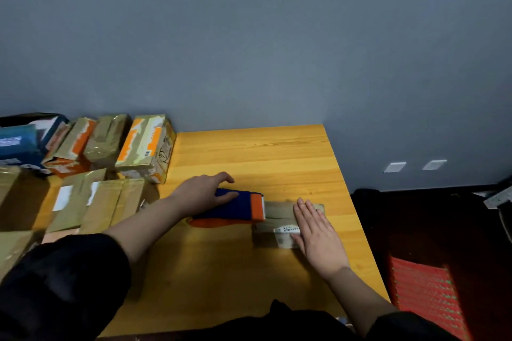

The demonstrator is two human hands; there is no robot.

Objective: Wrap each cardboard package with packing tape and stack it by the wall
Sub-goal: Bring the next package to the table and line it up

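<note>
Mid-frame, my left hand [206, 191] grips the blue-and-orange plastic tape dispenser [235, 205]; my right hand [315, 225], fingers straight, presses the flat brown cardboard package [279, 213].

This looks like a plain room used as a small packing station. A wooden table [249, 152] stands against a bare grey-blue wall [249, 36], and taped cardboard boxes [110, 160] crowd its left side, some bearing shipping labels.
</note>
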